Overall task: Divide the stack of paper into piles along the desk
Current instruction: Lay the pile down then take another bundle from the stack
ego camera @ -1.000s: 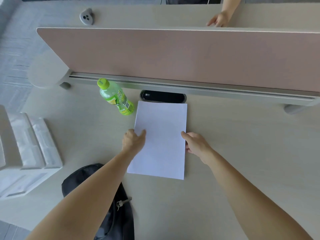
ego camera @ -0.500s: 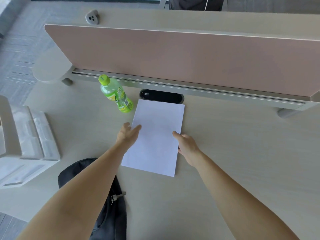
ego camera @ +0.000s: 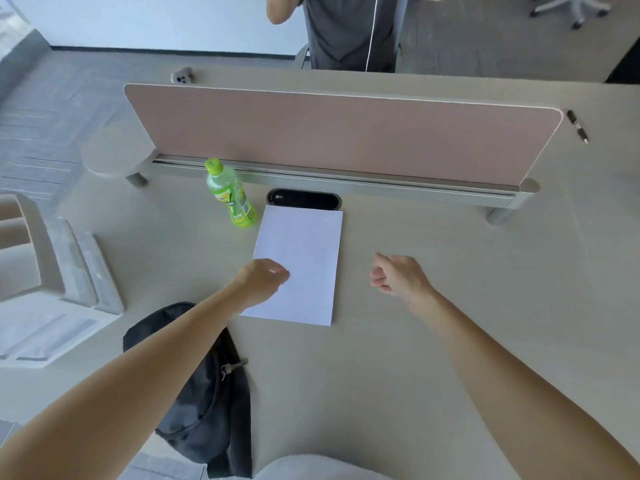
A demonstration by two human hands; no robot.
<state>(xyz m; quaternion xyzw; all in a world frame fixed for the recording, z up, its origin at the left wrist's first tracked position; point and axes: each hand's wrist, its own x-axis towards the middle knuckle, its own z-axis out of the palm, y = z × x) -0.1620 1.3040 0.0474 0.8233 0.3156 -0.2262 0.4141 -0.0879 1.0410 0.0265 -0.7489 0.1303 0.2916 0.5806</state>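
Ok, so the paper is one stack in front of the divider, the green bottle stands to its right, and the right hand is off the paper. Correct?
Not quite. The head view shows the bottle at the far left corner of the paper, not to its right. The rest holds: the paper is one stack in front of the divider, and the right hand is off it, above bare desk.

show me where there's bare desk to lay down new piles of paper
Widest free patch: desk right of the paper stack, past the right hand, up to the divider. Left is crowded: bottle, black bag, white trays, left hand.
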